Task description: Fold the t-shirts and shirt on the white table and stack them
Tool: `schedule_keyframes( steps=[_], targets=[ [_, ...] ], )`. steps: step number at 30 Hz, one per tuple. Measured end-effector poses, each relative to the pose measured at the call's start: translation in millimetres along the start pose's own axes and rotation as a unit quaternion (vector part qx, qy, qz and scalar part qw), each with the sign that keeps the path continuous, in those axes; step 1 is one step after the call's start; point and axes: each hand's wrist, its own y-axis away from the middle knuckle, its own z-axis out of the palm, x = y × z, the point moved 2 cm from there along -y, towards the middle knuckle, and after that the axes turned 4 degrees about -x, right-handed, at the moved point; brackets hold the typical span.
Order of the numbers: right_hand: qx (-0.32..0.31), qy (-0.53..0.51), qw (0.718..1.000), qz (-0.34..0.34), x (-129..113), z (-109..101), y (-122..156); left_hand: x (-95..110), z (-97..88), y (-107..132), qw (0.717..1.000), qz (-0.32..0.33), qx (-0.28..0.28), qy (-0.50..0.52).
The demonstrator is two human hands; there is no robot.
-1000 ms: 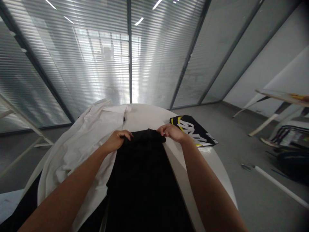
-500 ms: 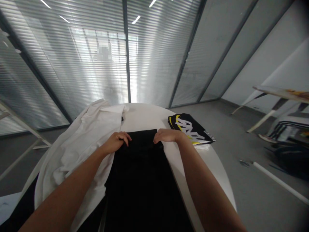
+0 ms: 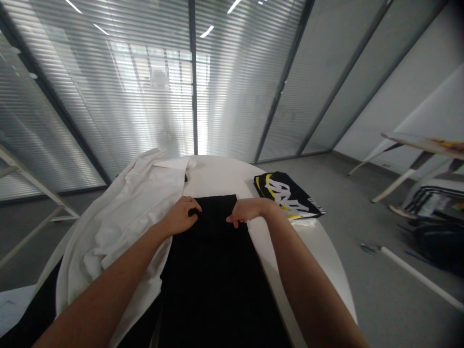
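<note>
Atop one round table [image 3: 217,169], left hand [image 3: 180,216] and right hand [image 3: 250,210] lie curled on one black garment [image 3: 212,275].

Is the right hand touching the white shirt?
No, the right hand rests on the top edge of the black cloth, apart from the white shirt.

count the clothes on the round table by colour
white collared shirt: 1
plain black garment: 1
black folded garment with yellow and white print: 1
total: 3
dark patch at lower left not counted, cannot tell what it is
</note>
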Motion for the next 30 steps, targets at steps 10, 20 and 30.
schedule_keyframes(
  steps=[10, 20, 30],
  targets=[
    [0.146, 0.076, 0.986, 0.042, 17, -9, -16, -6, -6.5, 3, 0.99, 0.003, 0.008, -0.138],
    [0.02, -0.066, 0.997, 0.028, -20, 10, -16, 30, 23.5, 10, 0.963, 0.02, -0.067, -0.261],
    [0.077, -0.102, 0.982, 0.136, 2, 5, -21, 8, 12.2, 8, 0.965, -0.057, -0.073, -0.244]
  ],
)
